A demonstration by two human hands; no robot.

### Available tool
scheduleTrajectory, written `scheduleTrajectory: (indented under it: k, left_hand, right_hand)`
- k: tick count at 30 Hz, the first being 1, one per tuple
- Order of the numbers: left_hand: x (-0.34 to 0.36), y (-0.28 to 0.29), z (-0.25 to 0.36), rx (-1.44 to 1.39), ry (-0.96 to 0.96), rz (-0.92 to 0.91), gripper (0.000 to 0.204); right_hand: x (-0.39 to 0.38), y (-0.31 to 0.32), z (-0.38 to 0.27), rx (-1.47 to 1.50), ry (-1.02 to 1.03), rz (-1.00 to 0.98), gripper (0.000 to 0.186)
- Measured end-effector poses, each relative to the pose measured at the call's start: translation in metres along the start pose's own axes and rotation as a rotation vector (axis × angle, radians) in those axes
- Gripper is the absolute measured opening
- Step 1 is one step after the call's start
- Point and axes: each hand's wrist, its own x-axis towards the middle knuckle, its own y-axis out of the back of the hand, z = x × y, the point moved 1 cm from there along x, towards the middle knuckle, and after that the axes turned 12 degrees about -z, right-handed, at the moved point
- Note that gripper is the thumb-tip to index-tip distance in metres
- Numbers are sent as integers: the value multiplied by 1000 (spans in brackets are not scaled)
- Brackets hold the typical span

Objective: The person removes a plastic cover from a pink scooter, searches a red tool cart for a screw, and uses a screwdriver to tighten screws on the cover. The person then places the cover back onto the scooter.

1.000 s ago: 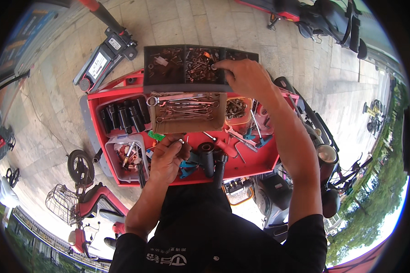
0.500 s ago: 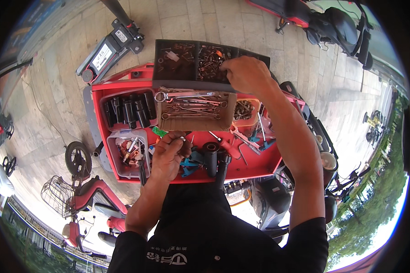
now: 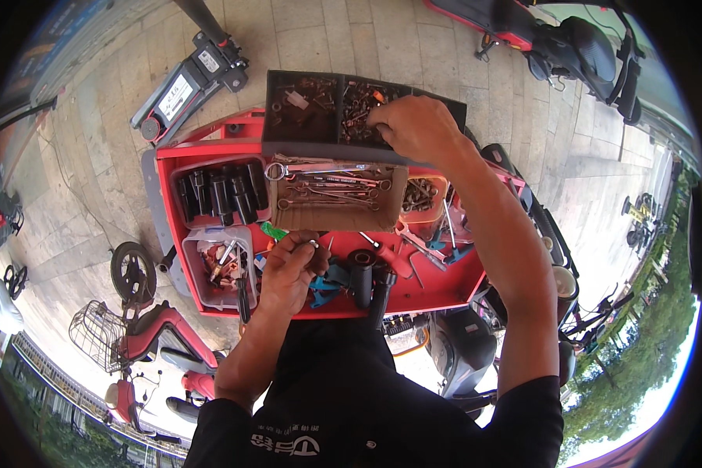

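My left hand pinches a small silver metal piece, perhaps a nut, just below the cardboard box of wrenches. My right hand dips curled fingers among the small fasteners in the middle compartment of a black divided tray; what, if anything, its fingertips grip is hidden. The tray rests along the far side of a red tool cart. In the cart are black sockets, a plastic bin of mixed parts, an orange box of bolts, teal tools and black cylinders.
A floor jack lies on the paving at the far left. Scooters stand at the upper right and lower right. A red bike with a wire basket is at the lower left.
Over the last second the view has shifted, moving the cart slightly rightward in the picture. My right hand stays among the fasteners and my left still pinches the small piece.
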Motion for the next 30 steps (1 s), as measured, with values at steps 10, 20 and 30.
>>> scheduleTrajectory:
  k: [10, 20, 30]
  left_hand:
    - [0, -3, -2, -32, -10, 40, 21]
    - [6, -6, -2, -3, -12, 71, 20]
    - [8, -6, -5, 4, -30, 68, 20]
  right_hand:
    - [1, 5, -2, -75, 38, -31, 29]
    - [-1, 6, -7, -118, 25, -62, 31]
    - [-16, 7, -2, -74, -55, -13, 37]
